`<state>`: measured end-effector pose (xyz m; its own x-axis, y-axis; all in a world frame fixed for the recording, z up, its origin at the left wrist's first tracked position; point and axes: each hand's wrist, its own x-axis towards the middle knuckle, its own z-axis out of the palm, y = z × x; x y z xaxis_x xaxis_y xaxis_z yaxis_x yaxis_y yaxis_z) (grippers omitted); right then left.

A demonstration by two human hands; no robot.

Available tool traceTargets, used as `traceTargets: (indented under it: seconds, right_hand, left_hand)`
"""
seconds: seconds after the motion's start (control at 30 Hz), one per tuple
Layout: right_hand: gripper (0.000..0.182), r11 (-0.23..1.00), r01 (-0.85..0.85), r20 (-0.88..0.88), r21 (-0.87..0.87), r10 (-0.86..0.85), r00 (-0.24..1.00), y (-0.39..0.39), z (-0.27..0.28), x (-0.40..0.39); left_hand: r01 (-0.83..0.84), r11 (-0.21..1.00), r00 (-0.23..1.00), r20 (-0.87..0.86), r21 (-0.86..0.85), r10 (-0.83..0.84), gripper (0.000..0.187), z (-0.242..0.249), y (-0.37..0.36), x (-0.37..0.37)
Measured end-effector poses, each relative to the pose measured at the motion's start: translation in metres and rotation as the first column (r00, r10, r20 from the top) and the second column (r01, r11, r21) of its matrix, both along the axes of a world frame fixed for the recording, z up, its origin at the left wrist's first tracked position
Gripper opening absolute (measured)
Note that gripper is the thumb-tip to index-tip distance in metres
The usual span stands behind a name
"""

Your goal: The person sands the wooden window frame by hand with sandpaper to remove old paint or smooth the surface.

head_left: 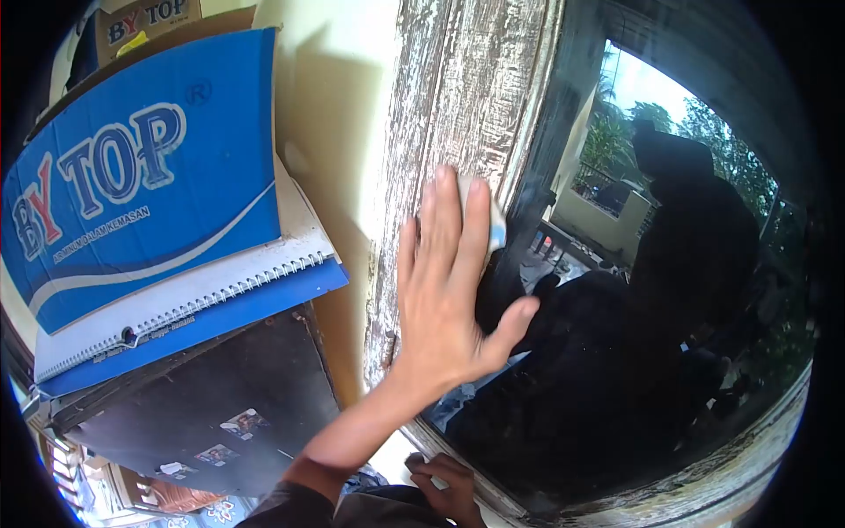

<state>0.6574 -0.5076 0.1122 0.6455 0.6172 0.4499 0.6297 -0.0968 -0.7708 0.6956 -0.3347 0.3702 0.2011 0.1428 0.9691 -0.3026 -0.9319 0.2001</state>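
Note:
My left hand (444,290) lies with straight fingers against the weathered wooden window frame (471,79), its back toward me and thumb out to the right. Under its fingers is a thin, pale sheet-like piece (497,231) with a blue patch, pressed to the wood; most of it is covered. White paint on the frame is worn and flaking, with darker wood showing through. Low in the view, my right hand (449,484) is in shadow near my dark clothing, its fingers curled. I cannot tell what, if anything, it holds.
Dark window glass (563,370) right of the frame reflects a person, plants and a wall. On the left, a blue cardboard box (167,150) and a spiral-bound calendar (194,308) sit atop a dark cabinet (194,405) with small stickers. A pale wall (343,114) stands between.

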Motion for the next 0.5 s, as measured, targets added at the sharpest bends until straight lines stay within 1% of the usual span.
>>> traceTargets:
  seconds: [0.03, 0.07, 0.1, 0.13, 0.2, 0.23, 0.27, 0.33, 0.37, 0.4, 0.47, 0.5]
  right_hand:
    - [0.018, 1.0, -0.002, 0.0, 0.014, 0.002, 1.0, 0.006, -0.004, 0.002]
    - [0.018, 0.996, -0.028, -0.019, 0.086, 0.03, 0.999, 0.008, -0.009, 0.004]
    - [0.018, 0.989, -0.052, -0.039, 0.141, 0.058, 0.998, 0.003, -0.012, 0.002]
    - [0.018, 0.99, -0.055, -0.039, 0.131, 0.061, 0.997, 0.001, -0.011, 0.001]
    - [0.019, 0.99, -0.092, -0.091, 0.107, 0.102, 0.991, 0.003, -0.006, 0.0]
    - [0.019, 0.988, -0.125, -0.084, 0.094, 0.133, 0.988, 0.003, -0.002, 0.001]
    - [0.019, 0.989, -0.114, -0.09, 0.094, 0.123, 0.988, 0.003, 0.0, 0.001]
    - [0.019, 0.986, -0.133, -0.079, 0.103, 0.142, 0.987, 0.005, 0.001, 0.0]
    - [0.019, 0.986, -0.129, -0.079, 0.11, 0.138, 0.987, 0.005, 0.001, -0.001]
    - [0.019, 0.986, -0.115, -0.08, 0.118, 0.125, 0.989, 0.004, 0.0, -0.002]
    - [0.02, 0.983, -0.107, -0.061, 0.151, 0.117, 0.991, 0.014, -0.004, -0.005]
    - [0.017, 0.993, -0.043, -0.016, 0.114, 0.045, 0.999, 0.014, -0.006, -0.009]
  left_hand:
    - [-0.012, 1.0, 1.0, 0.012, 0.007, 0.012, 0.086, -0.001, -0.001, 0.0]
    - [-0.015, 1.0, 1.0, 0.007, 0.007, 0.015, 0.086, 0.0, 0.0, 0.006]
    - [-0.057, 0.998, 0.996, 0.073, 0.02, 0.056, 0.086, 0.008, 0.004, 0.021]
    - [-0.101, 0.994, 0.985, 0.146, 0.036, 0.095, 0.086, 0.035, 0.008, 0.028]
    - [-0.102, 0.99, 0.953, 0.295, 0.096, 0.07, 0.078, 0.093, 0.021, 0.042]
    - [-0.172, 0.985, 0.952, 0.255, -0.011, 0.169, 0.084, 0.11, 0.017, 0.042]
    - [-0.163, 0.987, 0.955, 0.25, -0.01, 0.16, 0.084, 0.103, 0.014, 0.042]
    - [-0.095, 0.994, 0.972, 0.221, 0.048, 0.082, 0.079, 0.067, 0.007, 0.032]
    - [-0.09, 0.996, 0.989, 0.121, 0.025, 0.086, 0.081, 0.038, 0.0, 0.02]
    - [-0.054, 0.998, 0.997, 0.052, 0.016, 0.053, 0.084, 0.014, -0.003, 0.012]
    - [-0.026, 1.0, 0.999, 0.039, -0.001, 0.026, 0.085, 0.001, -0.003, 0.011]
    - [-0.05, 0.999, 0.995, 0.087, 0.01, 0.049, 0.084, 0.015, -0.003, 0.014]
